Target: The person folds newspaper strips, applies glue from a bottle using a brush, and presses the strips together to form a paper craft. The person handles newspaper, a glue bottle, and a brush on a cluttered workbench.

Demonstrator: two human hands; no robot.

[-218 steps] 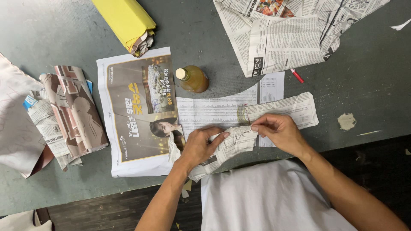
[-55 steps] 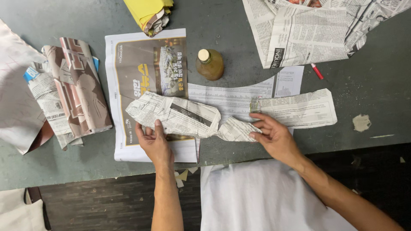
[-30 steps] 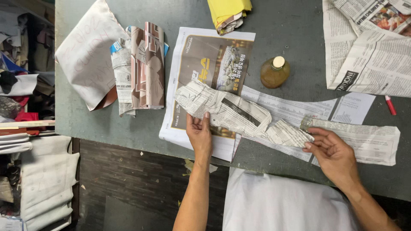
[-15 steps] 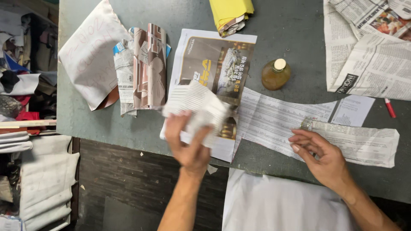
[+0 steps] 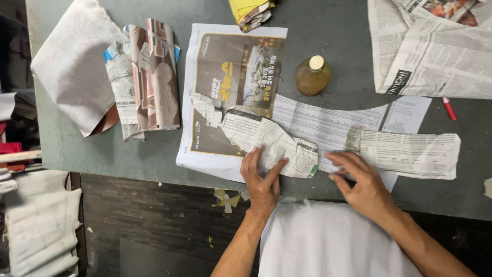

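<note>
- Your left hand point(image 5: 264, 179) lay flat, fingers spread, pressing the folded newspaper piece point(image 5: 261, 138) near the table's front edge point(image 5: 154, 166).
- It looked light, limp and easily torn; grip folded edges.
- Your right hand point(image 5: 361, 182), open, pinned the newspaper strip point(image 5: 410, 154); the glue bottle point(image 5: 312, 76) stood behind.

Odds and ends on a grey worktable point(image 5: 328, 31)

A capped amber bottle point(image 5: 312, 77) stands near a glossy advert sheet point(image 5: 233, 77); folded yellow paper point(image 5: 251, 10), rolled magazines point(image 5: 148, 77) and a red marker point(image 5: 449, 109) lie farther out.
</note>
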